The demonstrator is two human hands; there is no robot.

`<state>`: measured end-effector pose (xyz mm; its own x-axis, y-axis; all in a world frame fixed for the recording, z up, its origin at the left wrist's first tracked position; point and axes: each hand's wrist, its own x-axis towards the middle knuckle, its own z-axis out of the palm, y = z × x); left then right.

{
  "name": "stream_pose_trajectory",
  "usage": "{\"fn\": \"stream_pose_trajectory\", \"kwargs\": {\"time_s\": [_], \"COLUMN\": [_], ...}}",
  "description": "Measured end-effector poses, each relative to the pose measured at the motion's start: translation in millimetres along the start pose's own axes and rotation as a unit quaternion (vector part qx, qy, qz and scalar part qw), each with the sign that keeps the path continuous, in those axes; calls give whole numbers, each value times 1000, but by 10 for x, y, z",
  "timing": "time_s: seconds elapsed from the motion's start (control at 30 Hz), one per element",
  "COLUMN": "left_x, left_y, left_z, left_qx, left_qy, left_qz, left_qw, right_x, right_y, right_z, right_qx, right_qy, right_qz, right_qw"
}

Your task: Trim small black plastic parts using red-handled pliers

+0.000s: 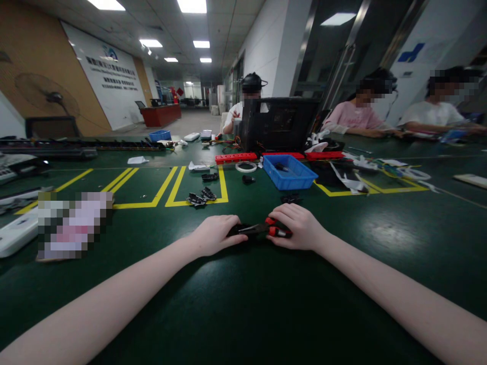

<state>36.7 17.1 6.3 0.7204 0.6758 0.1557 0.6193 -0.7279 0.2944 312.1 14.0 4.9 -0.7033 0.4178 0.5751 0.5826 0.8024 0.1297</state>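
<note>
My right hand (299, 226) is closed around the red and black handles of a pair of pliers (255, 228). The long narrow jaws point left, toward my left hand (216, 234). Between its thumb and fingers my left hand grips a small black part (235, 230), mostly hidden by the fingers. The plier tips reach this part, but I cannot tell whether they are clamped on it. Both hands are low over the dark green table. Small black plastic pieces (201, 196) lie just beyond the left hand.
A blue bin (289, 172) holds dark pieces. Behind it are red power strips (236, 157) and a large black casing (281, 124). A white roll of tape (246, 167) lies near the middle. Yellow tape (135, 206) marks the table. Several people sit across it.
</note>
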Motion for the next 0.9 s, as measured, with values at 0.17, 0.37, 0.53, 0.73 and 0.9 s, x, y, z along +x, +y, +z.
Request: {"fn": "stream_pose_trajectory", "kwargs": {"time_s": [0.17, 0.37, 0.53, 0.73, 0.9], "left_x": [-2, 0, -3, -5, 0], "left_y": [-8, -8, -1, 12, 13], "left_z": [12, 8, 3, 7, 8], "left_qx": [6, 1, 0, 6, -5], "left_qy": [2, 7, 10, 8, 10], "left_qz": [9, 13, 13, 3, -10], "left_qw": [1000, 1000, 1000, 1000, 1000], "right_x": [8, 11, 11, 1, 5], "right_y": [-12, -5, -11, 7, 20], "right_z": [-10, -7, -13, 5, 13], "right_qx": [-2, -6, -5, 22, 41], "right_qy": [1, 4, -2, -34, -53], "right_qz": [-5, -13, -6, -2, 11], "right_qw": [1000, 1000, 1000, 999, 998]}}
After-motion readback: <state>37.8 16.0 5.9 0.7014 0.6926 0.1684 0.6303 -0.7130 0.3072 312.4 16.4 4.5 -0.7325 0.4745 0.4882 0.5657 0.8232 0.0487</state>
